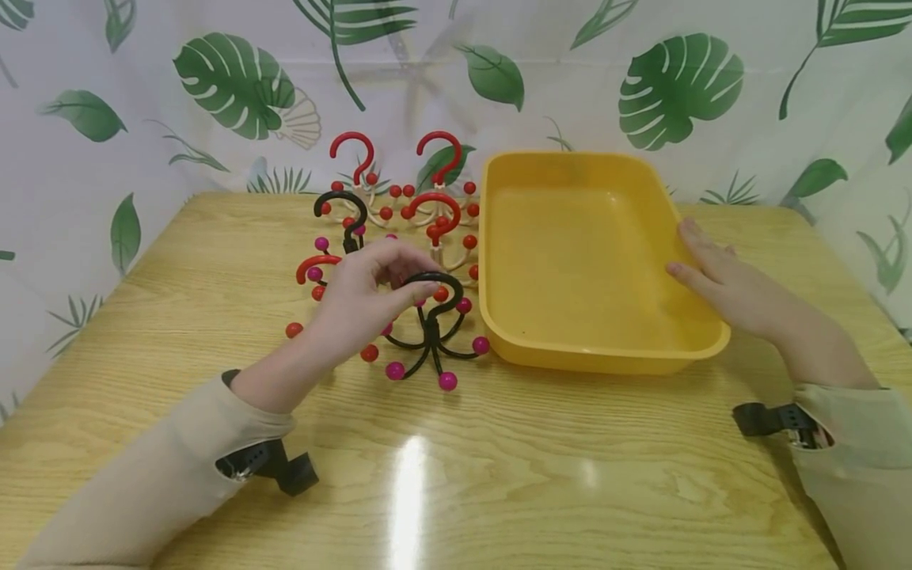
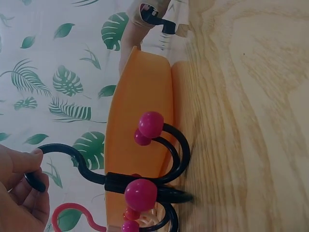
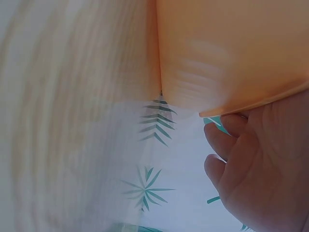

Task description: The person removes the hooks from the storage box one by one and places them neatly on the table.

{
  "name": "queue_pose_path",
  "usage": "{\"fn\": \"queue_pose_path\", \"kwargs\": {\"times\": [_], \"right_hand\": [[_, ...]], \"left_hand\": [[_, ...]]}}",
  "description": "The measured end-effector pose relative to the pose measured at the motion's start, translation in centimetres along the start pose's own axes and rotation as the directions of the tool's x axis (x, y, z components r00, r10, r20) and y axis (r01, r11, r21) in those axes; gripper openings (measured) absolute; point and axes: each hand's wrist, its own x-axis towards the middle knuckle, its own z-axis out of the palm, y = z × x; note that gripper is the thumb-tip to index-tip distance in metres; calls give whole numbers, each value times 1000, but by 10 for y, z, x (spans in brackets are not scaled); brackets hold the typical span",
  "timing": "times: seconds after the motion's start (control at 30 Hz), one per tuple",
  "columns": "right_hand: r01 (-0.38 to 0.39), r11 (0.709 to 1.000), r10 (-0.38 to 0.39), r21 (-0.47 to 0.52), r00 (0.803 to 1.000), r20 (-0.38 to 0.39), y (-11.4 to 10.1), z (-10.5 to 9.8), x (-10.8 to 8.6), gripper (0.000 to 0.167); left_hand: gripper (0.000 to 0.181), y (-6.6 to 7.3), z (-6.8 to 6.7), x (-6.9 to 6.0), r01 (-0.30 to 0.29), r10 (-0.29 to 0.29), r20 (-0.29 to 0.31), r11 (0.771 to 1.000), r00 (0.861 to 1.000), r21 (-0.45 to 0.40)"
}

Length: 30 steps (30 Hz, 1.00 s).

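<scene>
My left hand [image 1: 370,289] pinches the curved top of a black hook hanger [image 1: 431,332] between thumb and fingers. The hanger stands upright, its curved arms spread low and tipped with magenta balls. In the left wrist view, the fingertips hold the hook's end at the left edge. My right hand [image 1: 741,289] holds the right rim of a yellow tray [image 1: 606,360], thumb over the rim and other fingers outside it. In the right wrist view, those fingers [image 3: 222,140] bend loosely below the rim. The tray's visible floor bears nothing large.
Behind the left hand stand several red-hooked hangers [image 1: 443,158] with cream arms and red balls, and another black hanger [image 1: 342,207]. One red hook [image 1: 309,265] is partly hidden by the left hand. A leaf-patterned cloth [image 1: 427,87] hangs behind the wooden table [image 1: 534,467].
</scene>
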Motion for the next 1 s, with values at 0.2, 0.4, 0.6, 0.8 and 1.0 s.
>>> {"fn": "queue_pose_path", "kwargs": {"times": [0.2, 0.4, 0.6, 0.8, 1.0], "right_hand": [[-2, 1000, 2, -3, 1000, -2, 1, -1, 1, 69], [1, 1000, -1, -2, 1000, 0, 1, -1, -1, 69], [2, 1000, -2, 11, 1000, 1, 2, -1, -2, 68], [-2, 1000, 2, 10, 1000, 3, 1, -2, -3, 69], [-2, 1000, 2, 7, 1000, -4, 1, -2, -2, 69]], "left_hand": [[15, -2, 0, -1, 18, -18, 9, 1000, 1000, 7], [16, -4, 0, -1, 18, -18, 9, 1000, 1000, 1], [18, -5, 1, -1, 25, -25, 8, 1000, 1000, -1], [28, -4, 0, -2, -2, 1, 14, 999, 1000, 46], [44, 3, -9, -6, -85, 83, 28, 992, 996, 94]]}}
